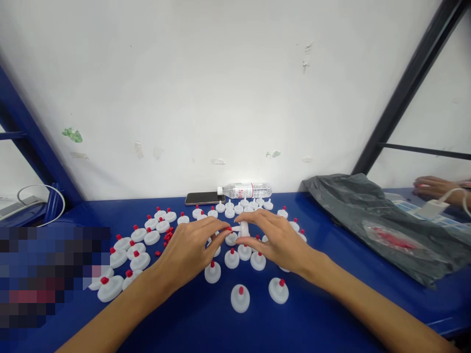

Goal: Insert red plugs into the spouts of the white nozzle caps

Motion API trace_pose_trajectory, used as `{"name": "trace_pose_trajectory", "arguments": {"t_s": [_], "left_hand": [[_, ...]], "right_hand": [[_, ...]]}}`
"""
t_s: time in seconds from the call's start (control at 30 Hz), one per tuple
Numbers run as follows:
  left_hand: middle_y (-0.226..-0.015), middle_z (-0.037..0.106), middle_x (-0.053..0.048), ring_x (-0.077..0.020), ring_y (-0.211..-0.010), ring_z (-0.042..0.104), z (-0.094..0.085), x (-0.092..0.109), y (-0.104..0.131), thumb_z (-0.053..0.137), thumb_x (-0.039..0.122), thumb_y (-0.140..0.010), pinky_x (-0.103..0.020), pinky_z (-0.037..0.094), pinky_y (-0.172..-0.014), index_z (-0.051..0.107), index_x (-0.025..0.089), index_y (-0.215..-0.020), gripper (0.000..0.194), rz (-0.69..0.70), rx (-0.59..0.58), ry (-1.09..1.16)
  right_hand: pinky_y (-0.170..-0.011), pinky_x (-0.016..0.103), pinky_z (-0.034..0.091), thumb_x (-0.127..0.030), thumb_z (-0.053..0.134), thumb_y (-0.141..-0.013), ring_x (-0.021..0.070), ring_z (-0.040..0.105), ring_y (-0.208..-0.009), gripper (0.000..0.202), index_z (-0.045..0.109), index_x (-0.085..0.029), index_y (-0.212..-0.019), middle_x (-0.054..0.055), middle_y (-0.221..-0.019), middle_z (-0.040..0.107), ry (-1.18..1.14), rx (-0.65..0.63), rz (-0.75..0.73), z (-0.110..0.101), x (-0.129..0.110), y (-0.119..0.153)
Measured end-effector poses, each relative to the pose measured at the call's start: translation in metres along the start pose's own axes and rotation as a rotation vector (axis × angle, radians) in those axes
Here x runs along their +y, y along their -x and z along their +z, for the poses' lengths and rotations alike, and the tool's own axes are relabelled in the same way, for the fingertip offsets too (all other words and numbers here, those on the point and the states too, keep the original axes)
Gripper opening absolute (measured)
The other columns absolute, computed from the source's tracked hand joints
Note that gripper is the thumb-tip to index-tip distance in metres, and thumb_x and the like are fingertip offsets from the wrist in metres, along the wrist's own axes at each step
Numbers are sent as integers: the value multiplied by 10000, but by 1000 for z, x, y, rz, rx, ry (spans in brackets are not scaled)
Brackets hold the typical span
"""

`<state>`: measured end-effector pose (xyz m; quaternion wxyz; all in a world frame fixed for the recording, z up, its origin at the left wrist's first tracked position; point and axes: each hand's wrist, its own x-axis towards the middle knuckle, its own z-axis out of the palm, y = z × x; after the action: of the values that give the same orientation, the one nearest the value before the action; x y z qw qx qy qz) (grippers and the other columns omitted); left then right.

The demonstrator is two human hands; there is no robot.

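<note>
Between thumb and fingers, my right hand (267,235) grips a white nozzle cap (244,228) by its round base, its thin spout pointing left. My left hand (196,240) pinches a small red tip cap (229,229) at the end of that spout. Under and around both hands stand many white nozzle caps with red tips, such as one nozzle cap (240,299) in front. Several plain white nozzle caps (229,212) without red tips are grouped behind my hands. Loose red tip caps (168,235) lie in a small pile left of my left hand, partly hidden by it.
A clear water bottle (250,190) lies by the wall beside a dark phone (204,198). On the right, a grey plastic bag (360,220) carries a clear packet of red pieces (395,239). Another person's hand (437,189) shows at far right. Blue frame posts flank the blue table (176,323).
</note>
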<state>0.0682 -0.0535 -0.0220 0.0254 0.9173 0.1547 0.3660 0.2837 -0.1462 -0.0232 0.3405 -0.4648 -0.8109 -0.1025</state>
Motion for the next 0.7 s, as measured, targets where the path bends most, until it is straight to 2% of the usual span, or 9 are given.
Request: {"name": "trace_pose_trajectory", "arguments": {"t_s": [0.07,0.13,0.27,0.43,0.57,0.7], "left_hand": [[-946,763,-18,-143,-776,716,-1,0,0,524,246,-1011,-229,461,-569,678,181,-1039,170,71,-12,-100],[-929,746,-20,-131,-697,684,-3,1,0,485,219,-1021,-234,406,-505,657,173,-1029,179,121,-14,-186],[-859,702,-11,-115,-575,581,-6,4,2,448,183,-1021,-247,309,-436,630,171,-980,187,161,-17,-265],[-796,641,-4,-122,-541,508,-6,4,5,459,101,-967,-265,268,-427,614,164,-944,169,175,-66,-249],[-755,598,-4,-119,-532,475,-5,6,6,449,53,-935,-269,282,-448,603,164,-901,192,178,-45,-193],[-736,596,-8,-118,-559,508,-4,11,6,434,29,-911,-258,298,-464,600,167,-902,216,173,-20,-130]], "right_hand": [[-869,386,578,-404,632,-973,220,682,-1032,387,520,-213,-1291,78,-1125,729,19,8,-20,0,-2,0],[-882,380,575,-397,615,-986,211,688,-1036,356,523,-218,-1279,67,-1123,734,26,16,-35,-1,-5,0],[-844,347,576,-367,589,-1007,189,703,-972,308,517,-228,-1273,54,-1102,742,28,24,-56,-3,-10,0],[-890,327,565,-308,604,-1001,175,700,-993,273,532,-208,-1245,52,-1095,740,33,36,-112,-2,-11,-1],[-885,319,573,-317,593,-1007,168,709,-986,251,548,-204,-1225,56,-1075,742,54,53,-168,-3,-12,-2],[-916,331,574,-251,577,-1016,172,697,-1046,254,537,-204,-1263,73,-1137,734,117,69,-257,-6,-15,-3]]}}
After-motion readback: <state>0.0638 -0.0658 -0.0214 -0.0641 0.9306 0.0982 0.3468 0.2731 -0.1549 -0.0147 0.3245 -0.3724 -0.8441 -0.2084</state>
